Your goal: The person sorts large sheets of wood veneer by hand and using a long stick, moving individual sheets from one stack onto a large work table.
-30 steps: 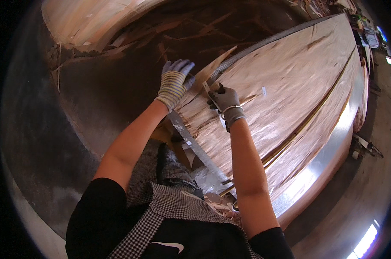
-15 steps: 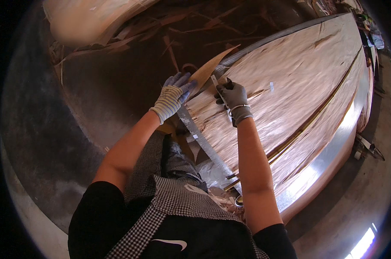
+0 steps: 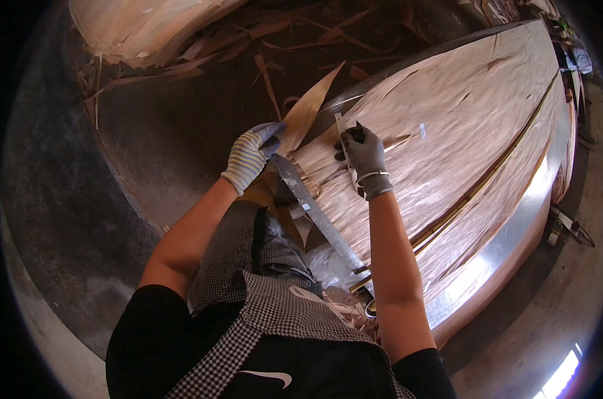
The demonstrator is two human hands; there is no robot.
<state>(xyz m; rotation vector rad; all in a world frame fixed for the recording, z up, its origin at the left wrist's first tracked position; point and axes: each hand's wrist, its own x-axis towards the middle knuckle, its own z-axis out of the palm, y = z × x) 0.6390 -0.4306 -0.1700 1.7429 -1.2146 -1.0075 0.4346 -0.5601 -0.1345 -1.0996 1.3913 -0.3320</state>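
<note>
Left hand: in a striped glove, at the table's near left corner; its fingers are closed on the lower end of a pointed veneer strip
Pointed strip: runs up and away from those fingers, its tip free, just outside the table's left edge and over the littered floor
Right hand: in a grey glove, above the veneer sheet just in from the left edge; its fingers are curled around a pale flat bar
Flat bar: its upper end shows beyond the fingers, its middle is covered by them
Veneer sheet: spread over the table, wrinkled, with a long dark split toward the right edge and a small white tag near the right hand
Near edge: a grey metal strip borders it, between the forearms
Hidden: the left fingertips' exact hold, and the end of the pointed strip under them
Hard to make out: the dark piece below the right palm, and the scraps in shadow beyond the left edge
Cut off: a pale veneer stack at the upper left
</note>
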